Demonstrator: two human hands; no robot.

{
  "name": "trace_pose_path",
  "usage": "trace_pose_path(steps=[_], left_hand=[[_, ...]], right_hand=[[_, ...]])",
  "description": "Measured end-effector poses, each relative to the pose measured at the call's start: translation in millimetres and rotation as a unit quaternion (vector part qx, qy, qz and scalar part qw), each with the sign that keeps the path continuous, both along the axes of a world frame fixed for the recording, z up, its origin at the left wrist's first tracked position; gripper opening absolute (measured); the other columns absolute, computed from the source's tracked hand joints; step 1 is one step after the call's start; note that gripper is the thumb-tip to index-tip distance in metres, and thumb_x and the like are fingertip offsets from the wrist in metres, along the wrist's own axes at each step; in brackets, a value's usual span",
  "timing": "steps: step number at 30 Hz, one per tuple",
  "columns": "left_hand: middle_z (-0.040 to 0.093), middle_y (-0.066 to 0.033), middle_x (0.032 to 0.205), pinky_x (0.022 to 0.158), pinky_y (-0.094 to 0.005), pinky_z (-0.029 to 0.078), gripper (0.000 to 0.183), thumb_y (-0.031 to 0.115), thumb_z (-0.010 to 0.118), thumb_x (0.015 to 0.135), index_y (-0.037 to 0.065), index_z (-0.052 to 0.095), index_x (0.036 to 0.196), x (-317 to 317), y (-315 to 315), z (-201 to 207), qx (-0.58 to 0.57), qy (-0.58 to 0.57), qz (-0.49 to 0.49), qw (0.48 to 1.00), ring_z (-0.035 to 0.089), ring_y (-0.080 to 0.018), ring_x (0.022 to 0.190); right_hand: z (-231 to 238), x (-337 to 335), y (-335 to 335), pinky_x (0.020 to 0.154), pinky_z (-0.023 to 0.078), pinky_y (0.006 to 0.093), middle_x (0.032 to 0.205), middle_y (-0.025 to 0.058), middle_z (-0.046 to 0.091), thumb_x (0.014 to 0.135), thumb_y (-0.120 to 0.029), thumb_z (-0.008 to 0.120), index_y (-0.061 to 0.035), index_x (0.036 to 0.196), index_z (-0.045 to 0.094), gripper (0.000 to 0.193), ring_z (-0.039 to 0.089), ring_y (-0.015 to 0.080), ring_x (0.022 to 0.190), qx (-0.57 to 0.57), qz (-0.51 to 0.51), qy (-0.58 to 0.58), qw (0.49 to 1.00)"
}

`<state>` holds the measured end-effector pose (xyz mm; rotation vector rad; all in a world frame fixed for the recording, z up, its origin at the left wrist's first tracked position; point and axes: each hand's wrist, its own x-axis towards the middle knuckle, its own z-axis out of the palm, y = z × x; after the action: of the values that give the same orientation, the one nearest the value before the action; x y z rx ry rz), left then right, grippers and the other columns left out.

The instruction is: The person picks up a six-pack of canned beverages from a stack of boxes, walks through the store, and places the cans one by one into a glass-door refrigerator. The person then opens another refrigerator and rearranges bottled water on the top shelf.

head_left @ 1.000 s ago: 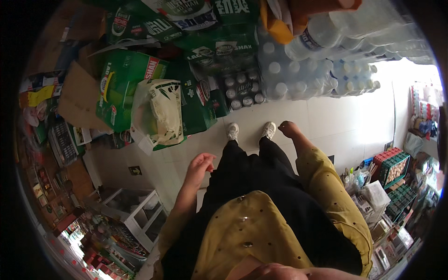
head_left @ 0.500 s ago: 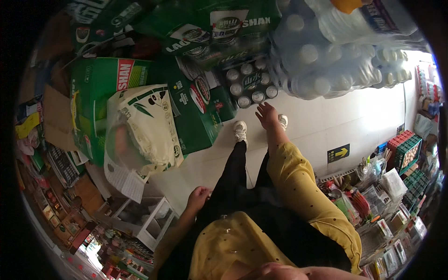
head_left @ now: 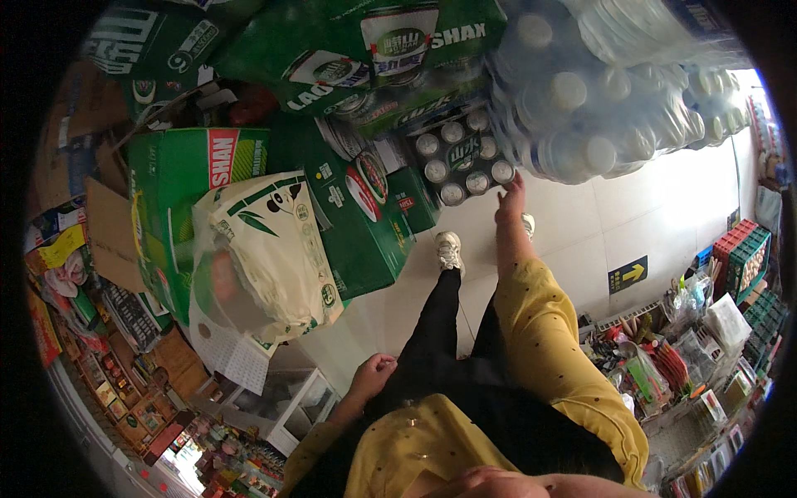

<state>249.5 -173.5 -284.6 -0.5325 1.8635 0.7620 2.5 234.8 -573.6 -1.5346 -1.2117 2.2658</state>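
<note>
One right hand [head_left: 512, 202], fingers parted, beside dark rectangular pack of silver-topped cans [head_left: 463, 156], contact unclear; left hand [head_left: 373, 376] loosely curled near black cloth trousers [head_left: 437, 328], contents hidden.

Can pack [head_left: 463, 156] – dark, squarish, silver lids framing a printed centre panel. Cans upright, close-set. Sits low, between green carton [head_left: 359, 249] and clear bottles [head_left: 581, 124] – lids uncovered.

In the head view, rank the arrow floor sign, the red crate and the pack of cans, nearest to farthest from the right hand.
From the right hand:
1. Pack of cans: right at the fingertips, ahead and slightly left.
2. Arrow floor sign: to the right, on the floor.
3. Red crate: farther right, beyond the sign.
</note>
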Motion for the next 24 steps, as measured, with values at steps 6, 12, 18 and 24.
trace_pose_path(steps=[6,12,18,24], left_hand=[[0.071,-0.0068,0.087,0.077,-0.0337,0.055,0.028,0.031,0.074,0.093,0.008,0.07,0.107,-4.0,3.4,-14.7,-0.002,0.034,-0.039,0.999,0.068,-0.0195,0.08],[0.07,-0.0065,0.084,0.073,-0.0335,0.055,0.024,0.028,0.075,0.091,0.007,0.068,0.102,-49.9,74.5,-43.2,0.086,0.093,-0.068,0.99,0.067,-0.0201,0.075],[0.068,-0.0098,0.102,0.084,-0.0362,0.054,0.036,0.023,0.077,0.09,0.005,0.064,0.118,-152.1,230.4,-106.4,0.209,0.257,-0.049,0.942,0.067,-0.0223,0.092],[0.059,-0.0233,0.13,0.101,-0.0474,0.047,0.055,0.022,0.076,0.087,0.002,0.055,0.134,-315.2,298.5,-165.5,-0.05,0.51,0.025,0.858,0.06,-0.0397,0.118]], right_hand=[[-18.9,-2.9,28.5,0.101,0.042,0.0358,0.12,0.0134,0.068,0.094,-0.037,0.062,0.0004,0.13,0.062,0.052,0.059,0.0233,0.114,0.155,0.081,0.013,0.984],[-13.0,5.8,35.6,0.092,0.048,0.0389,0.103,0.017,0.074,0.093,-0.059,0.066,0.0031,0.119,0.069,0.068,0.067,0.0248,0.097,0.229,0.244,-0.057,0.94],[34.4,3.7,42.3,0.106,0.042,0.0368,0.127,0.0171,0.068,0.099,-0.054,0.062,0.0056,0.132,0.062,0.069,0.06,0.0256,0.12,0.218,0.289,0.022,0.932],[8.2,-2.6,46.8,0.107,0.039,0.0351,0.139,0.0132,0.056,0.105,-0.043,0.056,0.0019,0.142,0.047,0.059,0.053,0.0223,0.123,0.15,0.314,0.042,0.937]])
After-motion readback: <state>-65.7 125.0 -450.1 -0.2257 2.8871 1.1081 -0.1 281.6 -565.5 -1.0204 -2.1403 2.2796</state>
